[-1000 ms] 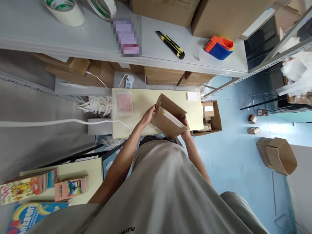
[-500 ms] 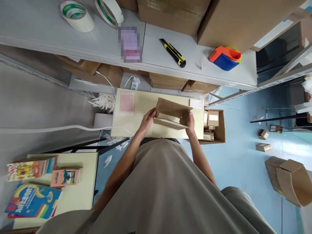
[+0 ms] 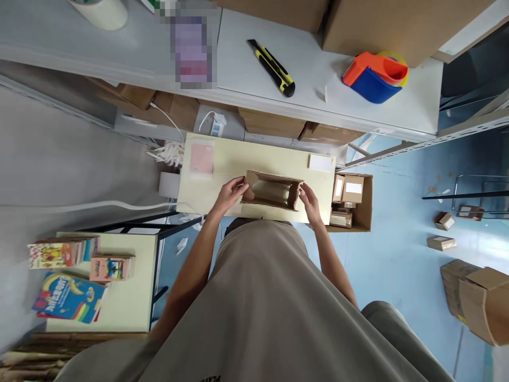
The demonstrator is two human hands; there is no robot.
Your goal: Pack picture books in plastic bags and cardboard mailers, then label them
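An open cardboard box (image 3: 268, 205) with no lid closed over it is at the front middle of the pale yellow table (image 3: 226, 154), its opening facing up. My left hand (image 3: 229, 196) grips the box's left end, thumb and fingers at the end wall. At the opposite end, my right hand (image 3: 311, 203) has its fingertips closed on the right wall. The inner walls show, and a pale surface is visible through the opening. A pink sheet (image 3: 201, 159) and a small white pad (image 3: 320, 162) lie on the table.
Above the table, a grey shelf (image 3: 234, 69) holds a yellow-black utility knife (image 3: 274, 69), an orange-blue tape dispenser (image 3: 374, 77) and large cartons. A carton of small boxes (image 3: 368, 204) stands right of the table. Books (image 3: 71, 297) lie on a side table at left.
The box has come down and turned from tilted to level, its opening now facing up. Both hands moved with it, keeping to its two ends. The view has shifted slightly.
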